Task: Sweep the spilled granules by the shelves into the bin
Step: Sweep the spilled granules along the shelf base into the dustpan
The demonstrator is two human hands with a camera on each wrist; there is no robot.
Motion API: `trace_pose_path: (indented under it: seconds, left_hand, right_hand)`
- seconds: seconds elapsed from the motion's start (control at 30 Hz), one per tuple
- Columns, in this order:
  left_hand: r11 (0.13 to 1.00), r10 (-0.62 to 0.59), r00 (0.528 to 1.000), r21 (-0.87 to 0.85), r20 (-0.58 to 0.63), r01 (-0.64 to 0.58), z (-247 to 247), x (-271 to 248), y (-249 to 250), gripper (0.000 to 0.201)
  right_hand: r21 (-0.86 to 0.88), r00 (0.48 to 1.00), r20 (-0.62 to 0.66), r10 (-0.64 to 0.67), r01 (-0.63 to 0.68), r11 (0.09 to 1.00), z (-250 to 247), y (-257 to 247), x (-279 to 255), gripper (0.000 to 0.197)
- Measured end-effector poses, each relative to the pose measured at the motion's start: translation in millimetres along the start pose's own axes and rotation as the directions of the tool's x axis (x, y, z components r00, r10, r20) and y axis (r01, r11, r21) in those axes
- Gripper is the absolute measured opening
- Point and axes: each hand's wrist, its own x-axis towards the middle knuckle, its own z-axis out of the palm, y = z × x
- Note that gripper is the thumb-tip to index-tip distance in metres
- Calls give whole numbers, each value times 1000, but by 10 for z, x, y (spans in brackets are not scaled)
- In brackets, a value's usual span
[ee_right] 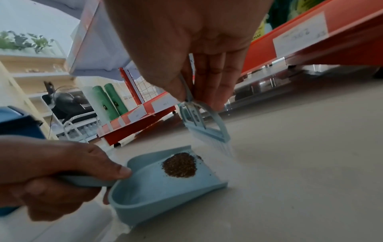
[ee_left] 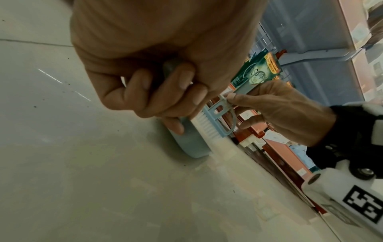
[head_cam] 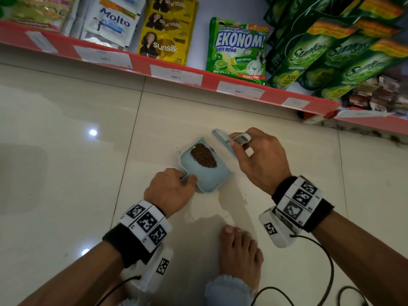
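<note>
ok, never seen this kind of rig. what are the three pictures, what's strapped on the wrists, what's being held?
No robot here: these are a person's two bare hands. The head picture looks down from a camera on the person's head; the other two come from cameras strapped to each wrist, in the bands with black-and-white markers, looking along the fingers. The left hand grips the handle of a pale blue dustpan resting on the tiled floor. A pile of brown grains lies in the pan. The right hand pinches the loop handle of a small blue brush, bristles down by the pan's open edge. Behind is a red shop shelf with Sunsilk sachets.
</note>
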Motion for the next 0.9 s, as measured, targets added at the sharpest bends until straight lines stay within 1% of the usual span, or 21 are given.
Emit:
trace_pose_path:
  seconds: [0.07, 0.17, 0.2, 0.27, 0.3, 0.37, 0.4, 0.47, 0.5, 0.57, 0.6, 0.67, 0.7, 0.73, 0.8, 0.87, 0.9]
  left_hand:
    - [1000, -10, 1000, 7, 4, 10, 1, 9, -2, 45]
    - [1000, -21, 1000, 14, 7, 21, 1, 14, 0, 45]
    - [1000, -21, 1000, 14, 9, 21, 4, 14, 0, 45]
    - [1000, -21, 1000, 5, 9, 21, 7, 7, -3, 44]
    - [1000, -22, 1000, -7, 9, 22, 8, 2, -6, 44]
    - [999, -22, 1000, -33, 12, 23, 12, -5, -14, 45]
    - [999, -24, 1000, -39, 12, 24, 14, -7, -16, 45]
    - [998, -30, 1000, -47, 8, 30, 11, -11, -17, 44]
    - [998, -33, 999, -48, 6, 34, 8, -11, -13, 44]
    - [998, -40, 999, -41, 0, 40, 1, -11, -8, 44]
    - [998, -44, 999, -40, -1, 44, -1, -13, -7, 43]
    - [998, -49, 999, -44, -1, 49, -5, -18, -11, 43]
    - [998, -49, 999, -46, -2, 49, -7, -23, -15, 43]
    - [998, -48, 999, -47, -2, 48, -7, -27, -17, 43]
    - [998, -42, 999, -48, 0, 42, -3, -35, -25, 43]
    - [998, -36, 999, -46, -4, 35, 1, -40, -32, 43]
    - [998, -34, 999, -45, -9, 34, 0, -40, -36, 43]
  right_hand:
    - [-102, 1000, 12, 12, -11, 995, -11, -4, 19, 23]
    - [-215, 991, 134, -4, 33, 976, -3, -27, 15, 23]
    - [-215, 983, 185, -19, 59, 975, 8, -43, 3, 24]
    - [-143, 964, 262, -38, 78, 987, 37, -71, -28, 28]
    - [-80, 963, 266, -27, 50, 995, 47, -82, -38, 31]
    - [-6, 978, 208, 8, -6, 1000, 42, -89, -37, 34]
    - [-13, 987, 162, 8, -6, 1000, 30, -92, -27, 33]
    - [-74, 997, 77, -31, 36, 997, -3, -96, -6, 27]
    - [-116, 997, 58, -45, 51, 992, -20, -99, 4, 24]
    - [-197, 996, 83, -42, 58, 979, -31, -102, 10, 22]
    - [-217, 991, 127, -41, 68, 974, -20, -101, 0, 23]
    - [-190, 967, 245, -71, 120, 974, 17, -109, -46, 29]
    - [-153, 956, 278, -94, 140, 978, 35, -116, -71, 32]
    - [-102, 956, 274, -103, 136, 985, 41, -128, -92, 33]
    - [-17, 980, 171, -98, 102, 995, 31, -137, -103, 27]
    - [-35, 995, 50, -89, 91, 995, 23, -120, -79, 19]
    - [-74, 996, 24, -81, 83, 994, 16, -108, -60, 18]
